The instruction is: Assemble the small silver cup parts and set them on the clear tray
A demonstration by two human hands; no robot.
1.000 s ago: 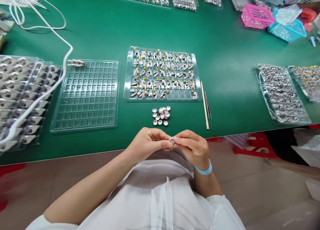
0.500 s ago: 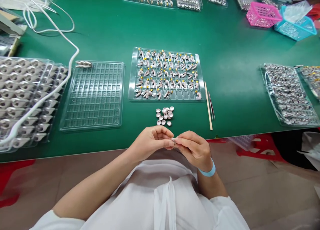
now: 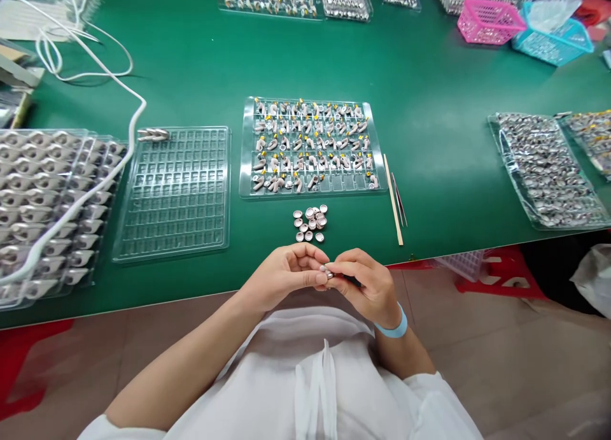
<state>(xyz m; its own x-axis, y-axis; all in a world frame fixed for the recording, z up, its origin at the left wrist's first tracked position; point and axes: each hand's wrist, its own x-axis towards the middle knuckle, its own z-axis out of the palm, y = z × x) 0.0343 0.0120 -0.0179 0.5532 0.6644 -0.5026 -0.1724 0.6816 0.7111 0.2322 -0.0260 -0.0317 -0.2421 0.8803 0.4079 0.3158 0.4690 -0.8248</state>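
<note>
My left hand (image 3: 281,276) and my right hand (image 3: 365,286) meet at the table's near edge, both pinched on one small silvery part (image 3: 328,272) held between the fingertips. Just beyond them lies a small heap of round metal caps (image 3: 310,223) on the green table (image 3: 429,96). Farther out sits a clear tray (image 3: 311,146) filled with small grey and yellow pieces, its front row partly bare.
An empty clear grid tray (image 3: 175,191) lies to the left, next to stacked trays of grey parts (image 3: 48,204) crossed by a white cable (image 3: 90,185). A wooden stick and tweezers (image 3: 395,201) lie right of the caps. Trays of metal parts (image 3: 544,169) and pink and blue baskets (image 3: 491,20) sit at right.
Both hands stay together on the small part, with only slight finger movement. The view has shifted a little.
</note>
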